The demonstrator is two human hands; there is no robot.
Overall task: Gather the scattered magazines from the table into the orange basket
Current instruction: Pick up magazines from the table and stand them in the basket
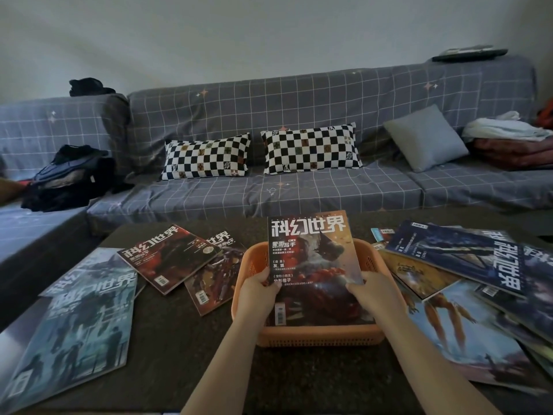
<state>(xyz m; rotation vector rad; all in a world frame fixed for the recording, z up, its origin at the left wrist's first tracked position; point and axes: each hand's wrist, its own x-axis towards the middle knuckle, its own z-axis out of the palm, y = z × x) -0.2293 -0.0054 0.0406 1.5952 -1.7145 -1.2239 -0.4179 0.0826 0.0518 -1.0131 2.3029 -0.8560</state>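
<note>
From the head camera, we hold one magazine (314,265) with both hands over the orange basket (320,336), which sits on the dark table (185,348) right in front of us. Our left hand (258,298) grips the magazine's left edge with the thumb on the cover, and our right hand (378,295) grips the right edge the same way; holding both sides keeps the floppy cover flat and square to the basket. The magazine's near end is down inside the basket while its far end tips up over the far rim, likely because it is nearly as long as the basket and has to be angled in. Many magazines are not yet gathered: a red-covered one (167,257) overlapping another (215,274) just left of the basket, a large teal one (74,327) further left near the table edge, and a loose overlapping pile on the right topped by a dark blue one (454,256). We judge the task to be at an early stage. Behind the table stands a grey checked sofa (299,97) with two checkered pillows (206,155).
</note>
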